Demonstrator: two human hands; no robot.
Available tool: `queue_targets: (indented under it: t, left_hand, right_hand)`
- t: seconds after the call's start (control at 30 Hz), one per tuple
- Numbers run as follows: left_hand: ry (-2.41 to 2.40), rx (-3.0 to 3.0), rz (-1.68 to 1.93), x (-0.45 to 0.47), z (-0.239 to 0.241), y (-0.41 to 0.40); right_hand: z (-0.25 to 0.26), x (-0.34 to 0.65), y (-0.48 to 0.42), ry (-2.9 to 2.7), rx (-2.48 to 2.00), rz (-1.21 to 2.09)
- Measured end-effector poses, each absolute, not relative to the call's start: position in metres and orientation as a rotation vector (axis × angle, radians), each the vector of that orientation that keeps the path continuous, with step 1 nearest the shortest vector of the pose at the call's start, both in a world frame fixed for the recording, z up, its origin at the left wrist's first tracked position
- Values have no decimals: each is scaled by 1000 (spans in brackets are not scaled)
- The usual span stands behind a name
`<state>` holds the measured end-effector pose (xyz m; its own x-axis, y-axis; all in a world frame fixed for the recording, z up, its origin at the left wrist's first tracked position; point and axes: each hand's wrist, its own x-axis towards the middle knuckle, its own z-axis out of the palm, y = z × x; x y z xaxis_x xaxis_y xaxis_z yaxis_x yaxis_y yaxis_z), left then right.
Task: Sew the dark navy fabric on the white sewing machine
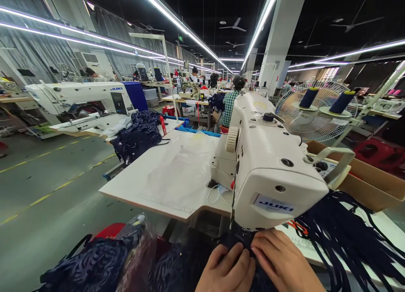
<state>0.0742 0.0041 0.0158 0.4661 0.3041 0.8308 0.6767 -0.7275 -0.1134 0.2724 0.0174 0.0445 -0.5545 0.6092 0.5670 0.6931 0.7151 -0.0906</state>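
Just below the head of a white JUKI sewing machine [275, 174], both of my hands are on dark navy fabric [245, 237]. My left hand [229, 269] has its fingers curled and pinched on the fabric. Close beside it, my right hand [281, 258] grips the same fabric, its fingers bent together against the machine's head. The needle area is mostly hidden by the head and my fingers. More navy patterned fabric [88, 262] lies in a heap at the lower left, partly under clear plastic [139, 250].
Navy straps [344, 237] and orange-handled scissors [297, 228] lie to the right, by a cardboard box [376, 178]. Left of the machine extends a white tabletop [171, 174]. Beyond stand another sewing machine [85, 98], a navy fabric pile [139, 133], a fan [310, 119] and a seated co-worker [230, 104].
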Motion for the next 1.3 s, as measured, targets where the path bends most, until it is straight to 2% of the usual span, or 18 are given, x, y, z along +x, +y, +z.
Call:
queue_targets:
  t: [0.17, 0.4, 0.63, 0.93, 1.03, 1.2, 1.3]
  left_hand:
    - [-883, -2295, -1164, 79, 10, 1]
    - [-870, -2329, -1163, 81, 9, 0]
    - [-866, -2319, -1161, 78, 14, 0]
    - [-850, -2267, -1184, 80, 6, 5]
    - [-819, -2280, -1129, 79, 5, 3]
    - [-842, -2321, -1119, 78, 5, 3]
    - [-781, -2292, -1153, 80, 5, 9]
  right_hand:
    - [39, 266, 12, -2163, -1105, -65]
    - [38, 261, 10, -2156, -1069, -291]
    - [41, 275, 9, -2277, -841, -516]
    - [40, 286, 0, -2475, -886, -545]
    - [33, 288, -2, -2386, -938, -330]
    - [8, 290, 3, -1895, -1332, 445]
    - [-1, 282, 8, -1637, -1380, 836]
